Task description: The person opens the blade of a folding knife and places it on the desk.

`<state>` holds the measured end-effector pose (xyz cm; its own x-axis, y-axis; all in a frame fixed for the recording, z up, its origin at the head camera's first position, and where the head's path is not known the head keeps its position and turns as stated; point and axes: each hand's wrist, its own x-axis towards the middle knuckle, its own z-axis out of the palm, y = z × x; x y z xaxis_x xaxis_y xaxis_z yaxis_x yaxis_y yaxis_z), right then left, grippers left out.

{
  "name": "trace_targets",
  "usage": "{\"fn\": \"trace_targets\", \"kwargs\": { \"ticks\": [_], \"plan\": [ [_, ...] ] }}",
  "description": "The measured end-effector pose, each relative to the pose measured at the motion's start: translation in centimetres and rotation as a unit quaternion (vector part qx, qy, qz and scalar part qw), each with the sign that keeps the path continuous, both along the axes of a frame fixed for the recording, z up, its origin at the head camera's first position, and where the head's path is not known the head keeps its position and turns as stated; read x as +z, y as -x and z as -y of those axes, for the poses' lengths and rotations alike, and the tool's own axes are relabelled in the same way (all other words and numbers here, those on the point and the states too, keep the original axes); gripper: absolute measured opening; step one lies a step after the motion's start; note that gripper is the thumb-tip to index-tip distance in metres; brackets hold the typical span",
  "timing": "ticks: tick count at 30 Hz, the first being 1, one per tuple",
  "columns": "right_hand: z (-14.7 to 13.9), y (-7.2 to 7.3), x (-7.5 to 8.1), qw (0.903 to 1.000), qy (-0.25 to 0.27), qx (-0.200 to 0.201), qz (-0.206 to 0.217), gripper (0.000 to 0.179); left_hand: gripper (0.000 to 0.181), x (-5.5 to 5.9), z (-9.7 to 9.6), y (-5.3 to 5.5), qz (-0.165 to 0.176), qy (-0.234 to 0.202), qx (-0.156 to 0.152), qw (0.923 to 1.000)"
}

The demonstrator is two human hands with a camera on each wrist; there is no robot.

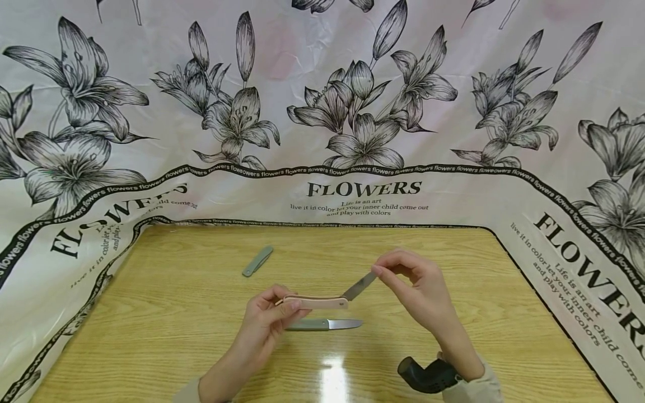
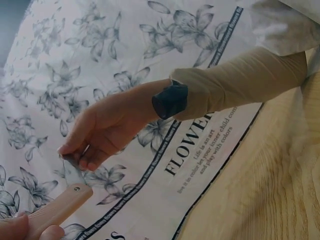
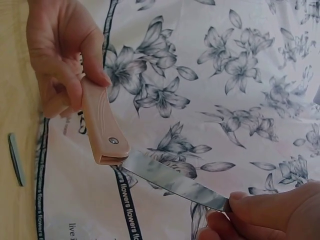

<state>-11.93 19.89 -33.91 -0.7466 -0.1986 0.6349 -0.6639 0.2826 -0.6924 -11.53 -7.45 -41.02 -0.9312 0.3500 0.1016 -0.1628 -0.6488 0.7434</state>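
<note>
A folding knife with a pale pink handle [image 1: 322,303] is held up over the table, its steel blade [image 3: 175,180] swung partly out at an angle. My left hand [image 1: 267,313] grips the rear end of the handle between thumb and fingers. At the other side, my right hand [image 1: 415,285] pinches the blade's tip between thumb and fingertips. Below the pink handle, a green-handled folding knife [image 1: 314,324] lies with its blade out to the right, its left end partly hidden by my left hand. A folded green knife [image 1: 258,261] lies farther back on the table.
The wood-grain table [image 1: 166,280] is bordered at the back and sides by a white cloth [image 1: 242,196] printed with flowers and lettering. A black wrist camera [image 1: 428,375] sits on my right wrist, close over the table.
</note>
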Motion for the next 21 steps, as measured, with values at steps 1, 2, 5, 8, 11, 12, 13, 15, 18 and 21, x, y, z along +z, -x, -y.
{"fn": "trace_targets", "kwargs": {
  "ticks": [1,2,5,8,11,12,13,15,18,21],
  "plan": [
    [-0.1,0.0,0.0,1.0,0.001,0.0,0.001,0.018,0.022,0.1,0.0,0.0,0.004,-0.002,0.003,1.0],
    [-0.1,0.0,0.0,1.0,0.002,-0.001,0.003,0.017,0.022,0.1,0.1,0.0,0.006,-0.004,0.007,0.9999],
    [-0.2,0.0,0.0,0.9999,0.003,-0.002,0.013,0.016,0.024,0.4,0.2,0.0,0.013,-0.006,0.021,0.9997],
    [-0.2,0.0,0.0,0.9999,0.004,0.0,0.012,0.016,0.023,0.5,0.4,0.0,0.017,-0.016,0.033,0.9992],
    [-0.3,-0.1,-0.1,0.9999,0.002,0.004,0.011,0.016,0.022,0.6,0.7,0.0,0.014,-0.03,0.043,0.9985],
    [-0.3,-0.2,-0.1,0.9999,0.002,0.005,0.011,0.016,0.021,0.7,0.7,0.1,0.013,-0.036,0.044,0.9983],
    [-0.3,-0.2,-0.1,0.9999,0.003,0.007,0.013,0.016,0.021,0.8,0.8,0.1,0.009,-0.042,0.047,0.9979],
    [-0.3,-0.3,-0.1,0.9998,0.003,0.007,0.016,0.016,0.019,0.9,1.0,0.1,0.004,-0.054,0.052,0.9972],
    [-0.3,-0.3,-0.1,0.9999,0.001,0.009,0.014,0.017,0.018,1.3,1.1,0.2,-0.004,-0.064,0.062,0.996],
    [-0.4,-0.3,-0.2,0.9999,-0.002,0.015,0.006,0.02,0.017,1.6,1.2,0.3,-0.012,-0.071,0.069,0.9951]
  ]
}}
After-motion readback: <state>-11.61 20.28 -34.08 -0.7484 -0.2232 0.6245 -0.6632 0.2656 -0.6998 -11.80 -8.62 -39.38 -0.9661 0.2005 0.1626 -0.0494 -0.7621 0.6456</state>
